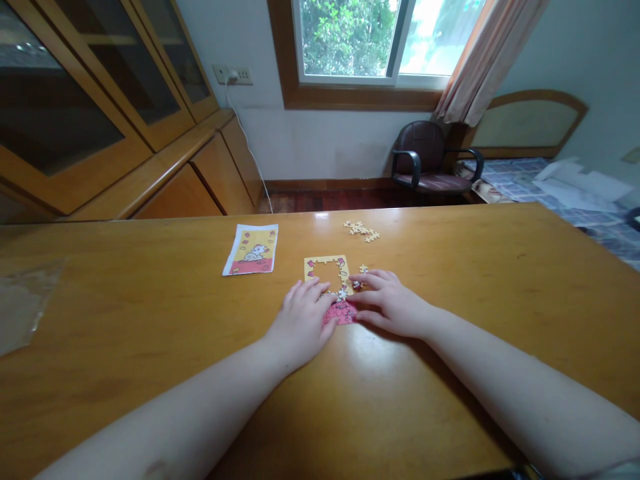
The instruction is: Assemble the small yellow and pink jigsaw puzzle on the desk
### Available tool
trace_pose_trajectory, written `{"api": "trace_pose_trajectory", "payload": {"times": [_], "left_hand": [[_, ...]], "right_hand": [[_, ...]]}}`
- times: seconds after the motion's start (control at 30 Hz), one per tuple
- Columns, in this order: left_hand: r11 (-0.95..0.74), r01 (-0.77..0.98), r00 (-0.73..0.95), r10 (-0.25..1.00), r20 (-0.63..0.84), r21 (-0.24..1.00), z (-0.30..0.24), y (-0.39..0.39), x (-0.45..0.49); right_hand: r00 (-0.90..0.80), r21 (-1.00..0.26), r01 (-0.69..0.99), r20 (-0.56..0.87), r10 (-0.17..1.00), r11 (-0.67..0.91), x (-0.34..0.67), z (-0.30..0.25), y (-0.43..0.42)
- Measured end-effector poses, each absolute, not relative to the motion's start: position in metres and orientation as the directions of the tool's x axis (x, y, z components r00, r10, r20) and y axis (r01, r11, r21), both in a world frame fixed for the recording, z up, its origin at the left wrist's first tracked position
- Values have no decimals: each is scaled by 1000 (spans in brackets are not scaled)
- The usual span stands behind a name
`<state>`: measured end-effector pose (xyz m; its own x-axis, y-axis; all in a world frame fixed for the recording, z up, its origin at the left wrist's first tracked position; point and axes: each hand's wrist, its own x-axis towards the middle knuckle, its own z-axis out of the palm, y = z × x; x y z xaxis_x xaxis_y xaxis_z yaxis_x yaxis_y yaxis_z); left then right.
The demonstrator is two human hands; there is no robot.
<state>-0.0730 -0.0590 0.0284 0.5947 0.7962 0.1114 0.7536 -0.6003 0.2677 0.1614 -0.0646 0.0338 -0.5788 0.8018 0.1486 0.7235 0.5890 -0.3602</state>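
Note:
A partly assembled jigsaw puzzle [325, 261] lies on the wooden table, its yellow border around a gap and its lower part pink. My left hand [306, 319] rests over its lower left side, fingers spread and covering part of it. At the right edge, my right hand [387, 303] lies with fingers apart, their tips touching or close to the puzzle. A few loose puzzle pieces [363, 269] sit just beyond my right fingers, partly hidden by them. Further back is a small heap of puzzle pieces [361, 230], pale side showing.
A printed reference picture [253, 250] with a white cartoon animal lies left of the puzzle on the table [165, 320]. Clear plastic film [25, 303] is at the far left. Behind the table stand wooden cabinets [170, 180], an armchair [425, 157] and a bed [540, 180].

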Motion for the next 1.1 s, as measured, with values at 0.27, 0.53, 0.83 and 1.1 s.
{"api": "trace_pose_trajectory", "payload": {"times": [0.27,0.53,0.83,1.1], "left_hand": [[-594,759,595,799,86,266,28,-58,-73],[-572,776,565,818,109,265,28,-59,-72],[-543,799,536,838,102,259,27,-59,-71],[-544,806,546,835,64,233,27,-58,-71]], "right_hand": [[-555,-344,761,95,827,550,158,31,-66],[-561,-324,765,85,823,556,156,31,-65],[-558,-330,768,76,826,549,155,29,-64],[-554,-333,771,69,829,543,153,30,-65]]}}
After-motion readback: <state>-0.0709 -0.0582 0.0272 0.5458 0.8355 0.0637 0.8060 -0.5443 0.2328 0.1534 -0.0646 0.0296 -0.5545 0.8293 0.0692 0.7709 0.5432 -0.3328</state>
